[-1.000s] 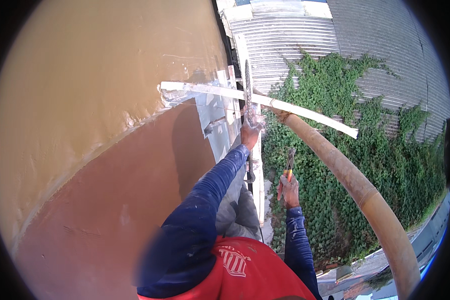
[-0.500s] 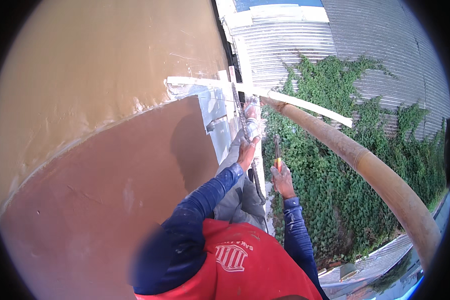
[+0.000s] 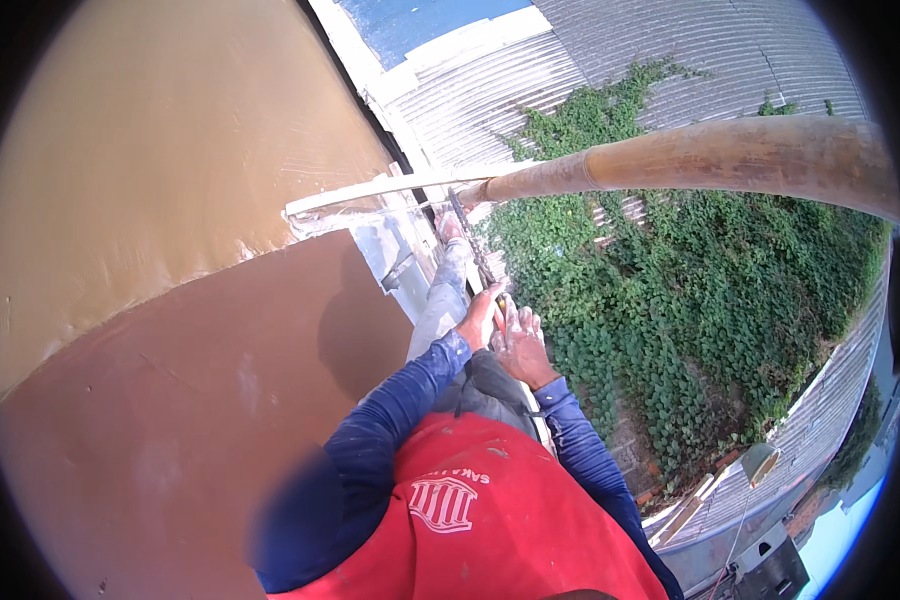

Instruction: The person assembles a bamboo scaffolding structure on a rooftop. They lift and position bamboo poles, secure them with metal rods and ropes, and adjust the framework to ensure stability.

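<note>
My left hand [image 3: 479, 318] is closed around a dark, rough rope-like length [image 3: 482, 262] that runs up toward the pole's end. Close against it on the right is my right hand [image 3: 523, 347], holding pliers with a red-orange handle [image 3: 500, 319]. Only a little of that handle shows between the hands; the jaws are hard to make out there. Beyond the hands, a pale wooden strip [image 3: 370, 187] lies crosswise, meeting a thick bamboo pole [image 3: 730, 157]. My grey-trousered leg [image 3: 440, 310] stretches along the narrow ledge beneath.
On the left is a smooth wall, tan [image 3: 170, 130] above and reddish-brown [image 3: 170, 400] below. Green creepers [image 3: 670, 290] cover part of the corrugated roofing [image 3: 660, 50] lower down on the right. The bamboo pole juts out to the right.
My right hand has brought the pliers leftward to my left hand. The view has turned, so the bamboo pole now lies nearly level. The white strip's right end no longer shows.
</note>
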### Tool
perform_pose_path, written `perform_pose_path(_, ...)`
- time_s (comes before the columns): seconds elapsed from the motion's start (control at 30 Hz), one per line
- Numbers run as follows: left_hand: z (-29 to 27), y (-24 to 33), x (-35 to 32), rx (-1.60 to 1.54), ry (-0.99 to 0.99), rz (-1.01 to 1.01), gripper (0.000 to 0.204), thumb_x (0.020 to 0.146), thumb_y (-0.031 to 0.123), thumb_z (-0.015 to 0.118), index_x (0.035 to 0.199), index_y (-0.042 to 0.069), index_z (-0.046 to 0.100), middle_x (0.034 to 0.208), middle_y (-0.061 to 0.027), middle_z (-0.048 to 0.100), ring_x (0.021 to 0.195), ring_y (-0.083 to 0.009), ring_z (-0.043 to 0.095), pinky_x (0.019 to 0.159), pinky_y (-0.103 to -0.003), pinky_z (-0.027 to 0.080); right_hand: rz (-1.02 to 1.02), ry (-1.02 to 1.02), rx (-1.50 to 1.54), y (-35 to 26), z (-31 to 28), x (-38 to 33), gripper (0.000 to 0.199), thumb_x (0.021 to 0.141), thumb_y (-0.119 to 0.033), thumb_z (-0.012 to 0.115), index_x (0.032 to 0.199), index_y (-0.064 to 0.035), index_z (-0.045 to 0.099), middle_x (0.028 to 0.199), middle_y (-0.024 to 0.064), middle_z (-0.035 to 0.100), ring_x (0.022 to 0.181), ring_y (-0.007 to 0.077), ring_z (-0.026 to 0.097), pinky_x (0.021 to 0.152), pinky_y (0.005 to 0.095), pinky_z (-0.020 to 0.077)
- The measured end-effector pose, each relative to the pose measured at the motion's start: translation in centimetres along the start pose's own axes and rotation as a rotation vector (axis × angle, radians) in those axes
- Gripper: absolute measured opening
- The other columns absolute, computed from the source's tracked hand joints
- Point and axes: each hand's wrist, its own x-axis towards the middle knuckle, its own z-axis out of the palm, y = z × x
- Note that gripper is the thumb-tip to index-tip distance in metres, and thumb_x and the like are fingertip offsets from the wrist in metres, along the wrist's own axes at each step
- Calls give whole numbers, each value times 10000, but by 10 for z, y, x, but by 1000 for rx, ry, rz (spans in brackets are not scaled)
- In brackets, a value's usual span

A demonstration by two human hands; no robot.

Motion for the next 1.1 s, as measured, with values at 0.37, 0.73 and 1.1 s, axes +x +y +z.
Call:
perform_pose_path(0.37,23,10,-38,-303,-202,-47,143,1010,294,601,959,163,577,763,11,550,673,-192,559,642,-366,506,100,-154,1093,43,-17,-110,500,1041,-379,559,1362,3,529,1180,156,655,999,253,678,877,373,553)
perform_pose_path(0.73,22,22,-18,-777,-270,14,328,1008,367,563,899,58,583,777,-127,596,744,-332,615,680,-489,511,248,552,1585,-16,-123,-116,345,1003,-225,583,1270,-11,635,942,51,671,810,143,655,746,272,530)
perform_pose_path(1.1,37,67,-21,-1232,-691,63,420,1105,307,334,867,7,506,882,-113,514,919,-264,517,927,-395,415,-557,571,1234,-96,-171,32,584,743,-297,900,1067,-108,453,958,47,449,925,216,494,1052,475,389)
